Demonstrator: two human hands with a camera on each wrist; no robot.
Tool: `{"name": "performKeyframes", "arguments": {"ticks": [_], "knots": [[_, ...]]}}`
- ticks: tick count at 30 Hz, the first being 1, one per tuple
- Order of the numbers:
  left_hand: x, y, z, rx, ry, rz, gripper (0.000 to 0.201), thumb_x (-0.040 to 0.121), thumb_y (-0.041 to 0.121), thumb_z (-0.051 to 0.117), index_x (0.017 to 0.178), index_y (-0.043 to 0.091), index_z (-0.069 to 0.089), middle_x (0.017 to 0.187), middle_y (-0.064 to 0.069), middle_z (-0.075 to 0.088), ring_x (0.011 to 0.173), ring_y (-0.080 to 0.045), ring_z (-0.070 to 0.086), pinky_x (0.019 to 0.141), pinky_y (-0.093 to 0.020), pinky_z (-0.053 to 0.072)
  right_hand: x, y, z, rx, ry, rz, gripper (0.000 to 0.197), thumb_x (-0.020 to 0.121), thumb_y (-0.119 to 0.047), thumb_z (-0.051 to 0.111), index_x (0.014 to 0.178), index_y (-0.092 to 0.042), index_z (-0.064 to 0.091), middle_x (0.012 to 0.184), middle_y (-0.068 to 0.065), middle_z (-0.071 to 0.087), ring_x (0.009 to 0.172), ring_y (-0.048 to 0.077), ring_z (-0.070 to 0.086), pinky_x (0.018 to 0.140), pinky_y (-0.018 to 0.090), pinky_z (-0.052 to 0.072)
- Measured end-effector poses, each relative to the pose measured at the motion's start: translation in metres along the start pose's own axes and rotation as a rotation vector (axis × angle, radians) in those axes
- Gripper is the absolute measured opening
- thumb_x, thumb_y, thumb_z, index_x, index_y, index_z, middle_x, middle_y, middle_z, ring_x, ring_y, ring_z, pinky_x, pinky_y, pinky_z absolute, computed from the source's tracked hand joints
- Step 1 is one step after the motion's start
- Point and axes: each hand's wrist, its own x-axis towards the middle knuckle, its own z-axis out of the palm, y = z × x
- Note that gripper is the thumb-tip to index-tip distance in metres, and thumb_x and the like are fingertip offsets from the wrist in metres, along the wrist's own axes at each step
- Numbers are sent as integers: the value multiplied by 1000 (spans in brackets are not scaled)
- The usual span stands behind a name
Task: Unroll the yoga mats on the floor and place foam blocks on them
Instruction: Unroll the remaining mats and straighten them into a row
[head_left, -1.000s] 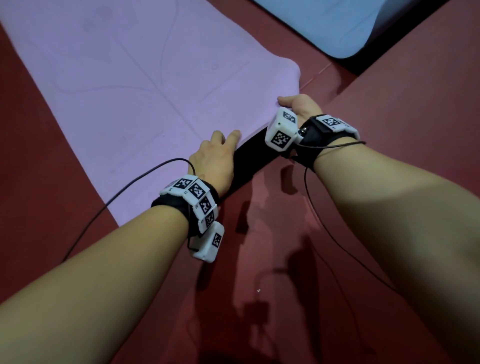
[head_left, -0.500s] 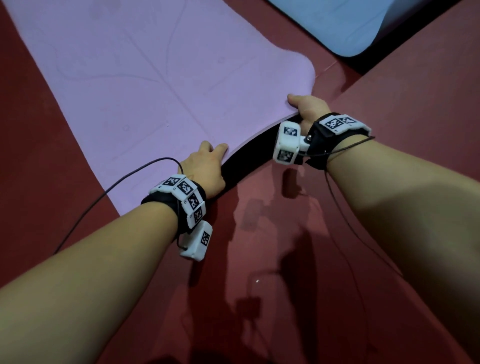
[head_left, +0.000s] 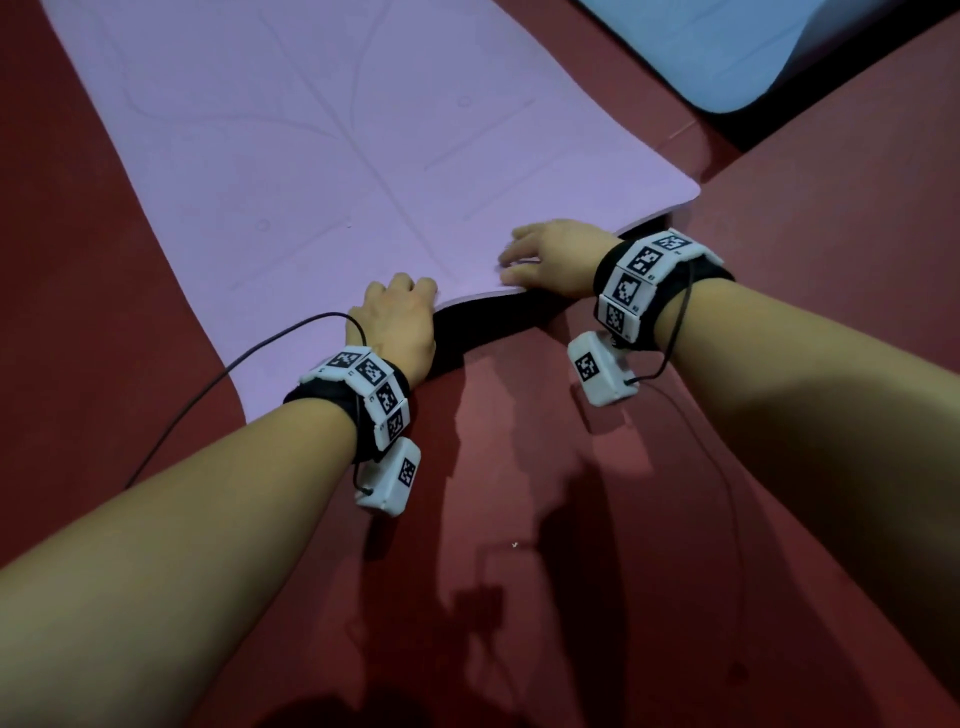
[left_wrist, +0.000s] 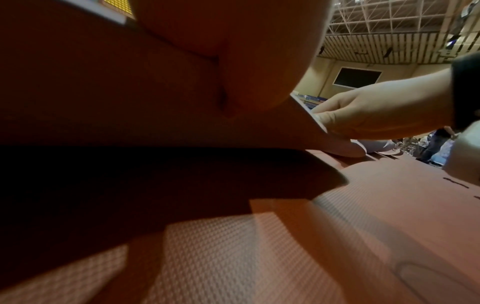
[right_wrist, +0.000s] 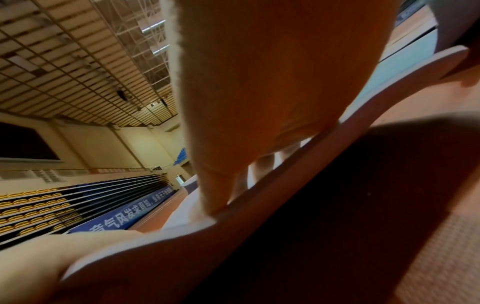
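A purple yoga mat (head_left: 337, 156) lies unrolled on the red floor, its near edge lifted over a dark shadow. My left hand (head_left: 397, 317) grips that raised edge near its middle, fingers over the top. A hand's width to the right, my right hand (head_left: 550, 260) lies palm down on the same edge. In the left wrist view the right hand (left_wrist: 376, 111) pinches the mat, fingers above and thumb beneath. The right wrist view shows the mat's pale edge (right_wrist: 389, 92) running under my palm, with the left hand (right_wrist: 39, 257) holding it lower left.
A light blue mat (head_left: 727, 47) lies at the upper right, beyond the purple mat's right corner, with a dark strip beside it. Textured red floor (head_left: 779, 467) stretches around and toward me. A black cable (head_left: 208, 384) trails from my left wrist across the purple mat.
My right hand has slid left from the mat's right corner toward the left hand and turned palm down. The left hand keeps its hold on the edge.
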Motion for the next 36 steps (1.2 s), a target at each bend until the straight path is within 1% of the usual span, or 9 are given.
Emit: {"name": "performKeyframes", "arguments": {"ticks": [3,8,10,12,14,17,22,27,36], "knots": [[1,-4,-8,4,16,21,36,94,12,47,130,19,49,122,-10,52,107,-36,54,69,-39,37,0,-8,-2,16,14,-35,48,85,-69,53,126,-45,60,144,-12,52,133,18,46,108,40,37],[5,-10,-21,62,75,51,27,96,11,42,122,16,51,115,-12,56,99,-38,59,66,-39,34,-1,-14,-15,-13,-43,-105,69,77,-73,60,138,-43,49,145,-11,50,135,21,44,110,46,37],[7,-12,-26,83,98,49,26,97,9,40,119,15,50,112,-13,56,97,-38,59,66,-40,34,0,-21,-14,-118,-27,-100,71,81,-65,64,144,-42,41,145,-8,50,134,24,45,107,48,38],[10,-13,-31,92,110,49,26,97,7,40,119,14,50,111,-13,56,96,-39,59,66,-40,34,5,-26,-11,-181,106,-68,53,94,-38,55,145,-40,40,143,-1,52,131,27,47,102,46,40],[12,-14,-32,96,116,48,26,97,6,40,120,14,49,111,-12,56,95,-38,59,65,-40,33,9,-32,-5,-191,252,-35,49,94,-16,45,139,-36,47,133,5,59,122,30,54,92,44,43],[15,-18,-32,105,120,35,27,97,6,41,122,15,48,113,-12,56,96,-38,59,65,-40,33,13,-38,4,-209,410,-44,40,92,-10,42,125,-28,56,118,6,64,108,32,60,81,40,41],[25,-25,-29,119,130,7,31,92,-1,41,120,13,46,111,-13,56,93,-39,60,64,-40,33,30,-43,6,-210,521,-42,37,91,-8,42,120,-24,57,110,6,65,103,33,58,83,41,37],[36,-28,-18,114,107,2,28,94,1,42,120,11,44,110,-15,57,93,-40,61,63,-40,34,49,-45,18,-213,541,-4,32,86,-5,43,111,-19,58,101,8,64,98,33,56,83,42,34],[49,-22,12,82,1,-3,30,91,-1,44,119,9,43,111,-17,56,96,-42,60,64,-42,35,70,-33,46,-176,443,6,31,81,-9,44,109,-14,56,100,10,63,95,34,53,85,43,32]]}}
